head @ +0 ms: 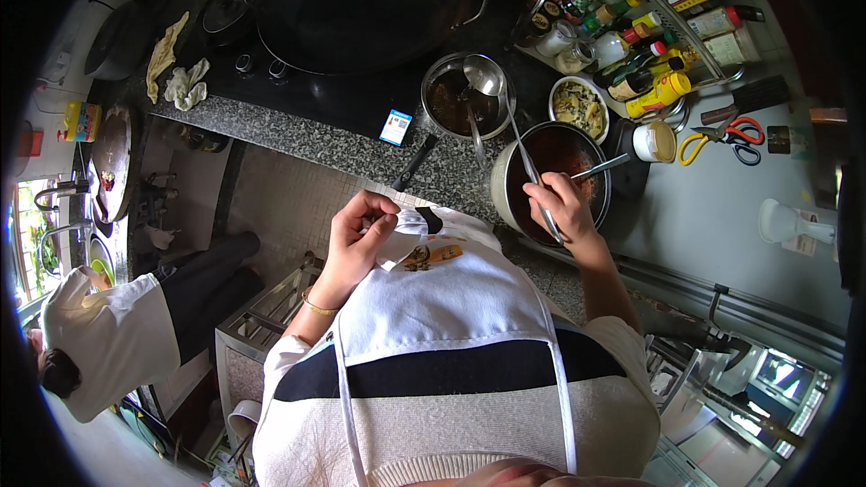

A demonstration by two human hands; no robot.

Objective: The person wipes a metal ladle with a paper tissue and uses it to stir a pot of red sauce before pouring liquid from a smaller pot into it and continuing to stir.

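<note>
My right hand is closed around the handle of a metal ladle, whose bowl is over the rim of a steel bowl of dark brown liquid. A spoon rests in that bowl. Beneath my right hand stands a deep pot with reddish contents and another metal handle leaning out. My left hand is raised by the white apron, fingers curled, near a small white piece that may be cloth or paper; its grip is unclear. A black handle lies at the granite counter's edge.
A large black wok covers the stove. A bowl of chopped food, a lidded tub and scissors are at the right, below a rack of bottles. Another person stands at the left by the sink.
</note>
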